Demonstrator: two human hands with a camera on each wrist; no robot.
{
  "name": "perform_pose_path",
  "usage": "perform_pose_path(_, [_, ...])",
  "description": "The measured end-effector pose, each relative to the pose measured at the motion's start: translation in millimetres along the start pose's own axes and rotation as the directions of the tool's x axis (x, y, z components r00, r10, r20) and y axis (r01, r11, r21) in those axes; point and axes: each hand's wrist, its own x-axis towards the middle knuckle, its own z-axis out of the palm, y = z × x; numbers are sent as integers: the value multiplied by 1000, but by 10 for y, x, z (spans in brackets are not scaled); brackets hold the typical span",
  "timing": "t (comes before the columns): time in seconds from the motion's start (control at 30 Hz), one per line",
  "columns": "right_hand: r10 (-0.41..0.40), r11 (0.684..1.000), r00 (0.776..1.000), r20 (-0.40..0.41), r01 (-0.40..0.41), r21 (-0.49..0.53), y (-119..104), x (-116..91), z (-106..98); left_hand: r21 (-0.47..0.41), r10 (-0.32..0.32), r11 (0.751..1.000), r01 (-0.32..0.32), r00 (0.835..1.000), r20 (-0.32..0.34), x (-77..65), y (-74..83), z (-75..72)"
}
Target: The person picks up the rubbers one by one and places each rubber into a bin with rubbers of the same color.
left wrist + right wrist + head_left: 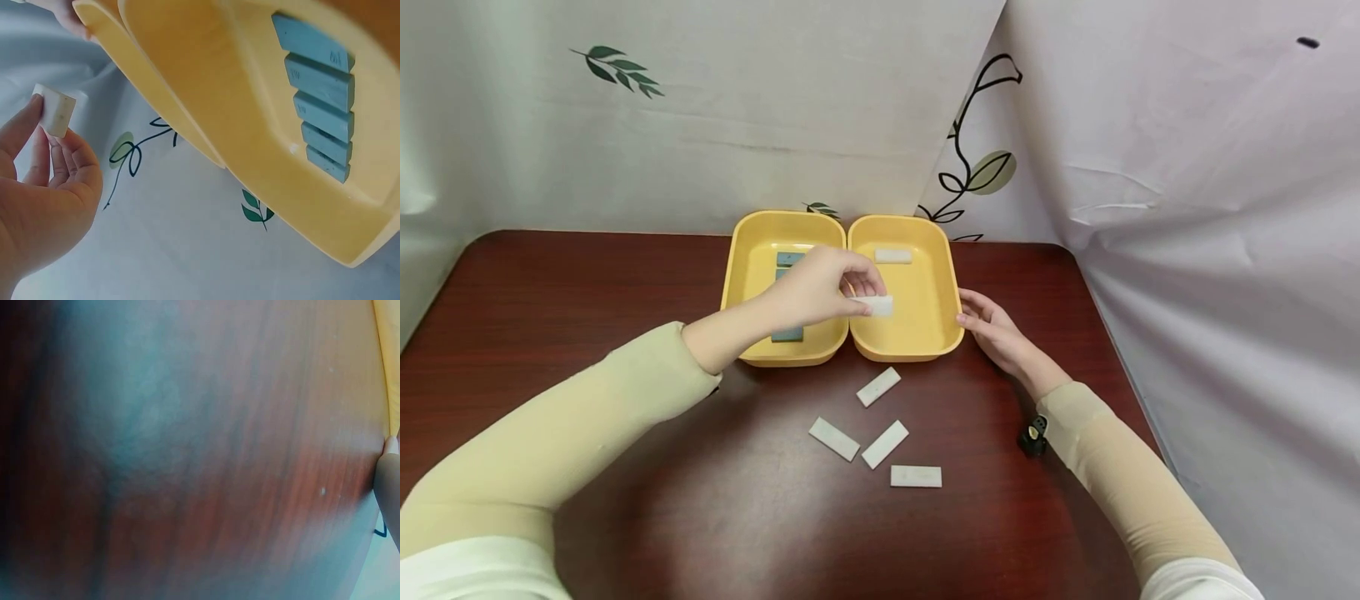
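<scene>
We note the left hand (822, 287) pinching a white rectangular block (881, 306); the right hand (997, 332), fingers loosely extended, touches a yellow plastic tray (917, 329). Only the left wrist view shows all five blue-grey rectangular blocks (323, 115).

It's a sheeted-off tabletop workspace, wider room unclear: wood-grain table (1000, 417), leaf-print pale sheet (775, 100) hanging behind its far edge, creased pale sheet (1210, 208) along its right edge.

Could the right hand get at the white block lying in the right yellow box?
Probably yes: the right hand touches that yellow box, which is open on top, and nothing covers the white block.
</scene>
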Motion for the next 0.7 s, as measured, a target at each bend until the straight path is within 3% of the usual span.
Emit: perform_pose_path(0.7, [6,1000,1000,-8,-6,4,4,-2,3,10,-25,1000,25,1000,4,551,-89,-14])
